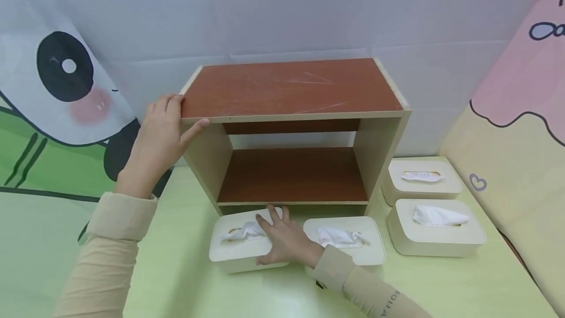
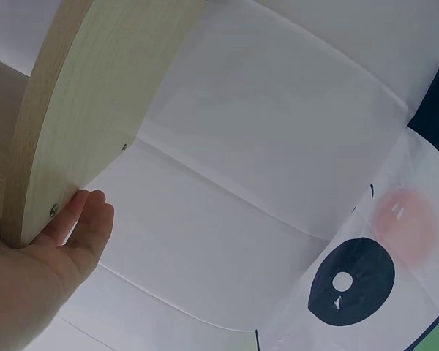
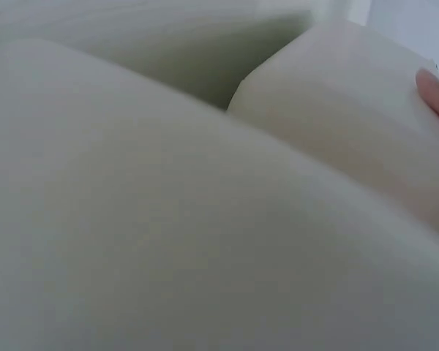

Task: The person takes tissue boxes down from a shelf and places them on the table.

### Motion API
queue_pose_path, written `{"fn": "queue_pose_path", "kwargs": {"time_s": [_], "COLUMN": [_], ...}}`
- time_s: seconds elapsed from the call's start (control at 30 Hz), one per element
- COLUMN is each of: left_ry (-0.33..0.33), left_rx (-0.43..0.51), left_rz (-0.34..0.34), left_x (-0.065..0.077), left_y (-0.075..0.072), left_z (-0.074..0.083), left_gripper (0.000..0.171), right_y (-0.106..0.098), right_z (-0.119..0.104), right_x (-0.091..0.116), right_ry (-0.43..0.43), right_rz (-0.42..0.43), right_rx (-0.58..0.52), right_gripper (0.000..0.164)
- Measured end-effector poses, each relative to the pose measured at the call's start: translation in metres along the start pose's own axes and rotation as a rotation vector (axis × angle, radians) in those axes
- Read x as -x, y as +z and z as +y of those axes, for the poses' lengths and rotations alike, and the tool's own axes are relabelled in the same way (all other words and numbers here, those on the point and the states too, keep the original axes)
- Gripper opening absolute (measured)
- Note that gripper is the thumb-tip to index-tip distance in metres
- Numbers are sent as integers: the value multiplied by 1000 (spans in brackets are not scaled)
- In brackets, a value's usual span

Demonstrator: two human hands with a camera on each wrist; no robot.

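A small two-level shelf unit with a reddish-brown top stands tilted on the table. My left hand grips its top left front corner, thumb over the front edge; in the left wrist view fingers lie against the outer side panel. Below the lower board is a cream tissue box, its rear end near the opening. My right hand holds its right end, fingers over the top and thumb at the front. In the right wrist view the thumb presses that box.
Just right of the held box sits a second tissue box, partly behind my right sleeve. Two more, a front one and a rear one, stand right of the shelf. Printed cloth walls rise behind and beside the table.
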State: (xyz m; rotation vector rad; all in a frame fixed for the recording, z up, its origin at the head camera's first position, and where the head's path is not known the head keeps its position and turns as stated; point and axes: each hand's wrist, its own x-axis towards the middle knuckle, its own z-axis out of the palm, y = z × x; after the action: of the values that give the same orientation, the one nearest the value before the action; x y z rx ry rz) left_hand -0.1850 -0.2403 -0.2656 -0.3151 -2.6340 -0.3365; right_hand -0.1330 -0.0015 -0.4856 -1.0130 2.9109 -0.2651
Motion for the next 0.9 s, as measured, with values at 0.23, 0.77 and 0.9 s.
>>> {"fn": "queue_pose_path", "kwargs": {"time_s": [0.23, 0.77, 0.9], "left_ry": [1, -14, -17], "left_rx": [0, -5, -2], "left_rz": [3, -27, -29], "left_x": [0, -2, -2], "left_y": [2, 4, 4], "left_z": [1, 1, 1], "left_gripper": [77, 80, 80], "right_y": [13, 31, 31], "right_z": [3, 8, 9], "right_x": [0, 3, 2], "right_ry": [6, 20, 20], "right_rz": [37, 45, 13], "right_rx": [-1, -56, -36], "right_gripper": [98, 104, 106]}}
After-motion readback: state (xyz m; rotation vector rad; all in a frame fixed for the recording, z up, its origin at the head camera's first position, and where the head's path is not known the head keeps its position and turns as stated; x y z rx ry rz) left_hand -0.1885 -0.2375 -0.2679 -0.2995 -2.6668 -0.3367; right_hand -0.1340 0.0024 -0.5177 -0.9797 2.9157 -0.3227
